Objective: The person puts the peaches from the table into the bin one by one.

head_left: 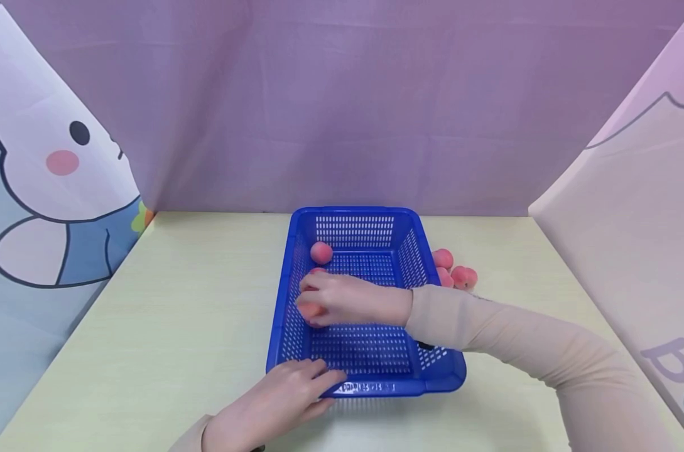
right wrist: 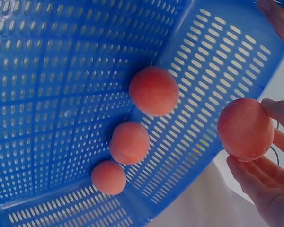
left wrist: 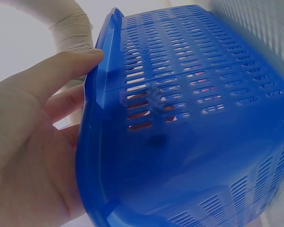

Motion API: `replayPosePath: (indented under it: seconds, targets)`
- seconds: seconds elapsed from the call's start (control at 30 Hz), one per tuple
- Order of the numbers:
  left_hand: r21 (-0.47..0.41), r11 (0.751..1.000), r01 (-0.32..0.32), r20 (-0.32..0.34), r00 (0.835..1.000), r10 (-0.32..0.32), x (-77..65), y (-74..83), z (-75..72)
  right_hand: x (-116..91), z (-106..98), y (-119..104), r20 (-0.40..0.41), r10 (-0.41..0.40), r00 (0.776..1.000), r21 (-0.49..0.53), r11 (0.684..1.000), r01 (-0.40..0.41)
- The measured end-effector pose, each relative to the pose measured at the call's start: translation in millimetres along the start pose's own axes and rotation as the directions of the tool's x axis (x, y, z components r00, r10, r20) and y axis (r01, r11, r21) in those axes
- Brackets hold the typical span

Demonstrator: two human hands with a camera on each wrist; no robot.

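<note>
My right hand (head_left: 336, 300) reaches over the blue plastic basket (head_left: 432, 384) and pinches a peach (right wrist: 246, 129) between thumb and fingers. In the right wrist view this peach is held above the basket's side wall. Three more peaches lie in a row along that wall: a near one (right wrist: 154, 91), a middle one (right wrist: 129, 143) and a far one (right wrist: 108, 177). At the basket's near left corner, my left hand (head_left: 287, 389) grips the rim, thumb and fingers on either side of it in the left wrist view.
Several peaches (head_left: 463, 277) lie on the pale table (head_left: 206, 301), right of the basket, partly hidden by its wall. A purple cloth (head_left: 342, 107) hangs behind the table. Printed cloth panels stand to the left (head_left: 53, 157) and right (head_left: 635, 238).
</note>
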State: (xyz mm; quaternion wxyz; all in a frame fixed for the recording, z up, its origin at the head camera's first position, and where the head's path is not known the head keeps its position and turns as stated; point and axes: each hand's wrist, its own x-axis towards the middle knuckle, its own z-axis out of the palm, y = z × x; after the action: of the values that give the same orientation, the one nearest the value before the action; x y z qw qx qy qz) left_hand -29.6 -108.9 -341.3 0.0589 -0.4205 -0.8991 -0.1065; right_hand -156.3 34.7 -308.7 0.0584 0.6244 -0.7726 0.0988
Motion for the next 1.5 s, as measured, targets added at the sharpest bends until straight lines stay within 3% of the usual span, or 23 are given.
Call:
replayPosePath:
  seconds: [0.37,0.67,0.77,1.17,1.5]
  targets:
    - [0.045,0.998,-0.037,-0.074,0.996,0.04,0.0,-1.7,2.0,0.0,14.9,-4.7,0.101,-0.021,0.995,-0.048,0.998,0.026]
    - [-0.013,1.0,0.003,0.025,1.0,-0.002,0.2,-0.5,-1.4,-1.4,30.6,-6.7,0.106,-0.073,0.992,-0.039,0.996,0.078]
    - [-0.007,1.0,-0.001,0.025,1.0,0.001,0.4,-0.6,-1.2,-2.0,33.3,-7.6,0.12,-0.079,0.99,-0.035,0.996,0.084]
    - [0.084,0.995,-0.047,-0.101,0.993,0.055,-0.3,-1.9,4.2,-1.0,44.5,-12.2,0.176,-0.095,0.98,-0.031,0.994,0.102]
    - [0.014,1.0,-0.024,-0.016,1.0,0.024,-0.6,-1.3,1.1,2.6,49.0,-14.2,0.24,-0.121,0.963,-0.017,0.992,0.128]
